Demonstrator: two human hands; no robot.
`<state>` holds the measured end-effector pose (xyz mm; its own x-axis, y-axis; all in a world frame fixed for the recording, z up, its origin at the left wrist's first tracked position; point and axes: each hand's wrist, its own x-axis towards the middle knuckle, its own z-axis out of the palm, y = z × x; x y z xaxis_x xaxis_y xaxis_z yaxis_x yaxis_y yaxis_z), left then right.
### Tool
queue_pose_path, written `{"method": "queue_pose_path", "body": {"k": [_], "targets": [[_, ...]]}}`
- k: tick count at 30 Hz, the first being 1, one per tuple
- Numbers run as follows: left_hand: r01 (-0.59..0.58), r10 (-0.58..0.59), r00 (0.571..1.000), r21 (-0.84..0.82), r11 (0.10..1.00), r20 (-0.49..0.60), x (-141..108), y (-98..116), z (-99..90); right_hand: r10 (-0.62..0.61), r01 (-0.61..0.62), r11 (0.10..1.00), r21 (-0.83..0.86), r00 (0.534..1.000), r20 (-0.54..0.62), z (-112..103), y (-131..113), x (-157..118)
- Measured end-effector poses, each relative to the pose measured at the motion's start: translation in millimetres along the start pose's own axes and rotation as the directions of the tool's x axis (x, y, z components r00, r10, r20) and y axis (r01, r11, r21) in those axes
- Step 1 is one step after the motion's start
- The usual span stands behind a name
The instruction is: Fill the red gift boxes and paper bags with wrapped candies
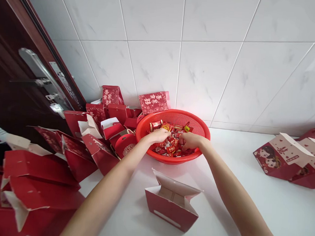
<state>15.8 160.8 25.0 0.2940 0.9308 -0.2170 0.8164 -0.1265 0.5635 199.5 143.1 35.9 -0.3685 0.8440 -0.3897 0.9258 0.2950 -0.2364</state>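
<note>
As you reach toward twelve o'clock, your left hand [160, 135] is down inside the round, red, perforated plastic basket [183, 118], at nine o'clock from its middle, and your right hand [190, 141] is at three. Beneath both lies a heap of small, shiny, red-wrapped sweets [172, 146]. Both hands are curled downward among the wrappers, but I cannot tell whether either grips a sweet. At six o'clock from the basket, an open-topped, dark-red cardboard box with a pale inside [171, 209] stands on the smooth white tabletop [272, 212], between your forearms. From seven to ten o'clock you have crowded red cardboard boxes with pale flaps [44, 166]. Well apart, toward three o'clock, stand red-and-cream cardboard boxes printed with cartoon faces [281, 157]. White, grey-veined wall tiles [203, 74] rise at twelve.
</note>
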Motion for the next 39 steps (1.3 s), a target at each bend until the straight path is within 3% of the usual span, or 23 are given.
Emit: {"method": "queue_pose_path", "body": {"k": [6,13,18,21,25,28,33,36,39], "targets": [[0.042,-0.035,0.993,-0.058,0.997,0.111,-8.3,2.8,-0.8,-0.057,0.057,0.998,-0.002,0.997,-0.043,1.4,1.7,1.0],[-0.072,0.047,0.981,0.126,0.989,0.187,-11.3,3.3,-5.4,-0.052,0.050,0.998,-0.024,0.992,-0.116,5.6,7.1,6.6],[-0.094,0.023,0.958,0.236,0.967,0.287,-12.5,3.3,-4.6,0.022,-0.037,0.996,-0.087,0.985,-0.169,5.4,3.2,2.0],[-0.024,-0.041,0.971,0.270,0.963,0.235,-12.6,3.2,-2.2,0.053,-0.077,0.991,-0.113,0.978,-0.199,4.8,1.1,-1.5],[0.081,-0.102,0.993,0.319,0.944,0.051,-10.5,2.5,-1.0,0.055,-0.081,0.989,-0.122,0.978,-0.203,4.3,1.0,-3.0],[0.088,-0.095,0.995,0.330,0.940,0.006,-8.0,1.7,-0.7,-0.013,-0.011,0.994,-0.110,0.978,-0.209,3.9,1.7,-1.6],[0.053,-0.069,0.997,0.359,0.932,0.033,-6.5,2.1,0.2,-0.236,0.225,0.972,-0.073,0.941,-0.241,4.4,-3.0,1.3],[0.056,-0.084,0.995,0.385,0.921,0.058,-6.0,3.4,0.2,-0.326,0.322,0.945,-0.051,0.938,-0.116,6.0,-7.4,1.6],[0.056,-0.103,0.990,0.398,0.916,0.096,-5.5,5.2,-0.2,-0.327,0.327,0.945,-0.016,0.945,0.000,7.2,-9.5,2.3]]}}
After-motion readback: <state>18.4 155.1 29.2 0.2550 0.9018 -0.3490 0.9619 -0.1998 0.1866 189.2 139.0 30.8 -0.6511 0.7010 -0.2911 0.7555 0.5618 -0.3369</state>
